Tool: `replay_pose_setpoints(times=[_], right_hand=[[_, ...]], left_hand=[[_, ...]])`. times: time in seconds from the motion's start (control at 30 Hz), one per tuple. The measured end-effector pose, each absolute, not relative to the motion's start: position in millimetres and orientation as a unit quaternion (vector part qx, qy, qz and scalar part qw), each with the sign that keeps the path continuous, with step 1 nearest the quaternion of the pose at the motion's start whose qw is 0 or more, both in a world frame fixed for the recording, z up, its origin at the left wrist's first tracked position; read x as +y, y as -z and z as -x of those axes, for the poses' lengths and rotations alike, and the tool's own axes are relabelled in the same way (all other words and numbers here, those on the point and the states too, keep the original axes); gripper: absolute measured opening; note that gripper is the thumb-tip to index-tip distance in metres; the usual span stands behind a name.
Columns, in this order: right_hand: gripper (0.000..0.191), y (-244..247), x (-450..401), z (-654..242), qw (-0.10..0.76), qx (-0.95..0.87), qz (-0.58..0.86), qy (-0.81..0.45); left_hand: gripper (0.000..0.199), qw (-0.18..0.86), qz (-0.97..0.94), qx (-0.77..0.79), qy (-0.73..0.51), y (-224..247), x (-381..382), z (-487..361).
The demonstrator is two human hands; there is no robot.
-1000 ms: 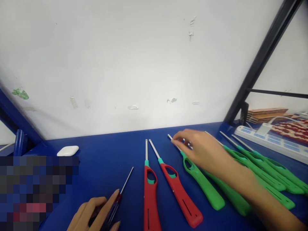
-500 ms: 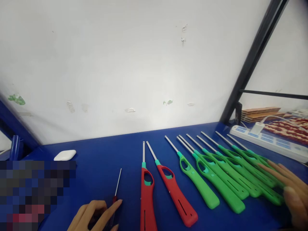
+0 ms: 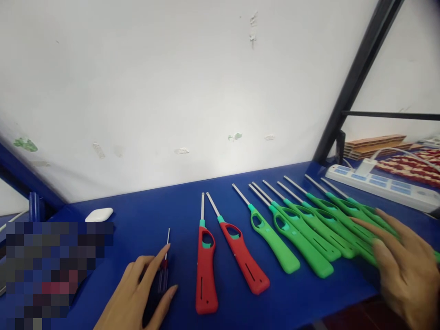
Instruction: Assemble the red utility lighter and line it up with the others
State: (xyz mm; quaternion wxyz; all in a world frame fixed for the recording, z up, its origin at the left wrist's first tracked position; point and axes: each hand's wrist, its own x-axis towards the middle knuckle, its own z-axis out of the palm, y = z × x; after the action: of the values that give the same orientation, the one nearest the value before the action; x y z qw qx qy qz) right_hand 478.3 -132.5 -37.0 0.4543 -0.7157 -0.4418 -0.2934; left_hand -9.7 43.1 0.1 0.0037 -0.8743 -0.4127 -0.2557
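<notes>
My left hand is open around a small screwdriver with a clear, dark red-tipped handle, its index finger by the shaft. To its right lie two red lighters, one nearly straight and one slanted. Several green lighters lie slanted in a row farther right, nozzles toward the wall. My right hand is open over the handles of the rightmost green lighters and hides part of them.
A white case lies at the back left. A white power strip with a plug stands at the back right, near stacked cardboard and a red-and-white woven cloth. A dark metal post rises at the right.
The view has tilted down and shows more of the table's front. My left hand has spread around the screwdriver, its index finger farther up the shaft. My right hand has shifted left over the green lighters.
</notes>
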Motion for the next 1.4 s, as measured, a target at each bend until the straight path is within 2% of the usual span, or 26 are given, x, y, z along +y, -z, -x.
replay_pose_setpoints(times=[0.17, 0.53, 0.77, 1.4], right_hand=[[0.043, 26, -132, -468, 0.416, -0.446, 0.736, 0.292], [0.048, 31, -133, -474, 0.416, -0.447, 0.732, 0.303], [0.031, 36, -131, -474, 0.437, -0.435, 0.725, 0.306], [0.031, 42, -128, -477, 0.45, -0.42, 0.719, 0.321]], left_hand=[[0.057, -0.028, 0.867, -0.431, 0.248, -7, 42, 4], [0.069, -0.059, 0.876, -0.415, 0.239, -14, 45, -2], [0.044, -0.018, 0.882, -0.41, 0.232, -17, 44, -1], [0.038, -0.013, 0.865, -0.452, 0.219, -19, 53, -5]])
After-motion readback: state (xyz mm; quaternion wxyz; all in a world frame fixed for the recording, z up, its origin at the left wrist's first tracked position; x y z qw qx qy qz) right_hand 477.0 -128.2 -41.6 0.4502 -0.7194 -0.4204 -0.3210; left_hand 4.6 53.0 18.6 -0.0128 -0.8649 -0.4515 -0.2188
